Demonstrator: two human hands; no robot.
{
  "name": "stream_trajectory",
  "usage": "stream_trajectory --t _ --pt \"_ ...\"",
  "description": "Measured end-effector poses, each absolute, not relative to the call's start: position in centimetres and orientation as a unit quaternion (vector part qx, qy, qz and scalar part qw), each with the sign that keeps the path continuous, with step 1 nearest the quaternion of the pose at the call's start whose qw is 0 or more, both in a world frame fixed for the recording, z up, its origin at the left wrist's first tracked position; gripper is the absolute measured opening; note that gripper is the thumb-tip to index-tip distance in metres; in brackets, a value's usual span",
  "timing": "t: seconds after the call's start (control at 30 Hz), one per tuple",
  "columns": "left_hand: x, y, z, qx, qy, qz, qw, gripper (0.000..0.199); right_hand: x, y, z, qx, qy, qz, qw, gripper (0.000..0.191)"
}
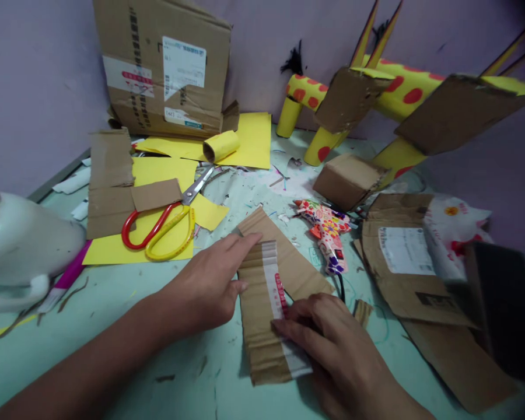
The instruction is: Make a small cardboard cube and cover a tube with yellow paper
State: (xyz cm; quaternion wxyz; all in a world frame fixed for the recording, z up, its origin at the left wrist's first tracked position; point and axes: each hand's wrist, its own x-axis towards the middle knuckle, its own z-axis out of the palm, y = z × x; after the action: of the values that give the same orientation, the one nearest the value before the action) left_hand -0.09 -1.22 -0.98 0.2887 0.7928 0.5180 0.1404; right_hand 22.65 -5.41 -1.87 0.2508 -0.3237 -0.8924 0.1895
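A strip of brown cardboard [262, 315] with white printed tape along its right side lies in front of me. My left hand [214, 280] holds its upper left edge, with the index finger along the top and the thumb on the side. On the strip's right edge, my right hand [328, 344] has its thumb on top; the other fingers are partly hidden. Under the strip's upper end is a second, plain cardboard piece [297, 254], lying at an angle. To the right of that piece lies a floral-patterned glue gun [328, 230].
Red-and-yellow-handled scissors [170, 227] lie on yellow paper [157, 175] at left, near a white jug [30, 239]. A cardboard box [166, 70] stands behind. Yellow spotted animal figures [315, 116] stand at back right; cut cardboard [411, 286] and a dark block [503, 309] are at right.
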Motion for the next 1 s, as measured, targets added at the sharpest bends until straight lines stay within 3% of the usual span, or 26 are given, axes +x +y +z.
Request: stream_trajectory --t 0.1,0.17,0.27,0.5,1.0 --pt "-0.2 -2.1 0.3 0.788 0.553 0.189 0.195 0.068 22.5 -5.2 -2.4 -0.319 -0.890 0.175 0.275 0.039" --pt "-0.2 -3.6 1.0 0.782 0.561 0.232 0.140 0.053 22.5 -5.1 -2.5 -0.320 -0.887 0.166 0.289 0.036" --pt "0.3 -6.2 0.4 0.842 0.435 0.255 0.193 0.040 22.4 -5.0 -2.6 -0.316 -0.889 0.153 0.295 0.030" --pt "2.0 -8.2 -3.4 0.862 0.439 0.247 0.053 0.040 21.8 -5.0 -2.9 -0.320 -0.880 0.153 0.315 0.025" --pt "2.9 -5.6 -2.7 0.859 0.450 0.213 0.119 0.019 20.6 -4.8 -3.3 -0.415 -0.836 0.209 0.292 0.028"
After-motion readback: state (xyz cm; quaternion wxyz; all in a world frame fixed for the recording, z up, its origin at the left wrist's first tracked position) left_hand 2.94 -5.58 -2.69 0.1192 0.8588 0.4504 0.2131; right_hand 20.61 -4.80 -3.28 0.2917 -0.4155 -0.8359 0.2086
